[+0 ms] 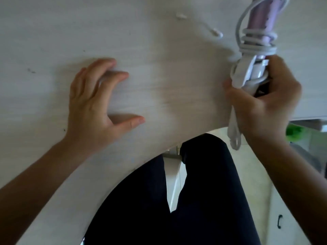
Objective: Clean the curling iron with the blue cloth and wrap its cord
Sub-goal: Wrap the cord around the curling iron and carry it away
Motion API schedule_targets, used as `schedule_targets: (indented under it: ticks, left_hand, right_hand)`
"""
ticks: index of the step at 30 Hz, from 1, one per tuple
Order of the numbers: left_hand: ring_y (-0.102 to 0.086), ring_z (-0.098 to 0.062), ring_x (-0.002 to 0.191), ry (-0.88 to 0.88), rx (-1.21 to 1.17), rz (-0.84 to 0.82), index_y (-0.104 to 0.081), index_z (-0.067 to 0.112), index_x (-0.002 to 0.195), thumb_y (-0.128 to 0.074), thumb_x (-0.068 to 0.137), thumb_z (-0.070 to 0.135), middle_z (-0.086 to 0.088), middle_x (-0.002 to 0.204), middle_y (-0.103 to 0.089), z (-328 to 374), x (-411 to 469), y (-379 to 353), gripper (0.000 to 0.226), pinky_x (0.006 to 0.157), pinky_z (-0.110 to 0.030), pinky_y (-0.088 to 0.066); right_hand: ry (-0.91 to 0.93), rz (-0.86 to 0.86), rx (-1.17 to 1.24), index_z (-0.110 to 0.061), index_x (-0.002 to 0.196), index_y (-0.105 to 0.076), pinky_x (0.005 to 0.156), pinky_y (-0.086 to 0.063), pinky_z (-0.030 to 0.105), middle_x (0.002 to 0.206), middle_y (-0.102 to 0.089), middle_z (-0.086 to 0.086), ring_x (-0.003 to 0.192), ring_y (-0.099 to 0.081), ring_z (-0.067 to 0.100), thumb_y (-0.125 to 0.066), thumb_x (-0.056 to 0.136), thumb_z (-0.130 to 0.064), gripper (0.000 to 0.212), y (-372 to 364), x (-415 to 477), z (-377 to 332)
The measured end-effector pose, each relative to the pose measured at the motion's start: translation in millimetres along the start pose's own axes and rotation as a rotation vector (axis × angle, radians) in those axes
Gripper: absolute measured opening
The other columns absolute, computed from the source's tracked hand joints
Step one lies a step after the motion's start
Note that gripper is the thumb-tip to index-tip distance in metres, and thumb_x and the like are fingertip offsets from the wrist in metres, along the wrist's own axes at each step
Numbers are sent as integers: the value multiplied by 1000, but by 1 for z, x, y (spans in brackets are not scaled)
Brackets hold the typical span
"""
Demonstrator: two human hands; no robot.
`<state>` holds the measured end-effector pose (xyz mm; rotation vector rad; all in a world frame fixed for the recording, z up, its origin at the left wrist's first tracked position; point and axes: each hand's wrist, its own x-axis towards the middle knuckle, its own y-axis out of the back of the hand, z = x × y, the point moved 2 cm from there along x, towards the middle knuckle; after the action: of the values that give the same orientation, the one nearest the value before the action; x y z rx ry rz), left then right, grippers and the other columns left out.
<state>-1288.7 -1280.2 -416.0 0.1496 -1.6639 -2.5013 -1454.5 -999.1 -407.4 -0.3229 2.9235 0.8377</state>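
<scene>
Nearest to us are the person's dark trousers (pixel 203 200), at the curved front edge of a pale, wood-grained table (pixel 159 50). Over that table the left hand (pixel 95 101) is spread, fingers bent, tips on or just above the surface. We see nothing held in it. Well apart from it, at the table's right edge, the right hand (pixel 265 103) is clenched round the white handle of the white and lilac curling iron (pixel 247 73). It also pins the flat white plug (pixel 233 137) against the handle, so the plug's end hangs below the fist, off the table's edge.

From the fist the iron's long axis runs away from us and slightly to the right, and the lilac barrel leaves the picture at the top. The thin white cord (pixel 256 41) sits in several tight turns round the barrel's base just beyond the right hand, with one slack loop rising alongside the barrel.

We judge the wrapping nearly done, with only the plug end left to secure. The right hand has both iron and plug. The left hand lies to the iron's left and would have to cross the table to help. The blue cloth is nowhere in view.
</scene>
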Motion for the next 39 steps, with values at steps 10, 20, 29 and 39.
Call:
schedule_targets:
  ticks: [10,20,29,39]
  left_hand:
    - [-47,-23,140,222,-308,-319,-58,15,141,-68,75,63,-7,149,-52,78,3,68,83,117,-29,-32]
    - [-44,8,135,90,-433,-434,-50,42,142,-66,84,61,31,140,-51,237,-53,194,62,103,-17,-35]
    - [-57,-1,129,-10,-612,-435,-60,40,130,-68,85,54,27,132,-64,323,-41,199,48,105,-23,-41]
    - [-58,-7,130,-198,-719,-606,-57,44,136,-67,84,56,18,138,-64,384,21,176,54,107,-33,-45]
  right_hand:
    - [-330,-79,154,-21,85,-67,48,-38,19,60,-56,-12,52,-43,3,-79,71,-25,19,60,-80,-41]
    - [-334,-133,216,-27,88,-69,50,-36,11,58,-53,-16,51,-42,1,-81,70,-25,22,232,-210,-107]
    - [-352,130,260,-23,91,-74,49,-31,16,56,-45,-11,50,-37,5,-82,70,-22,23,329,-272,-100]
    - [-455,526,349,-21,91,-71,55,-35,22,62,-51,-8,56,-41,9,-77,63,-39,33,349,-283,-73]
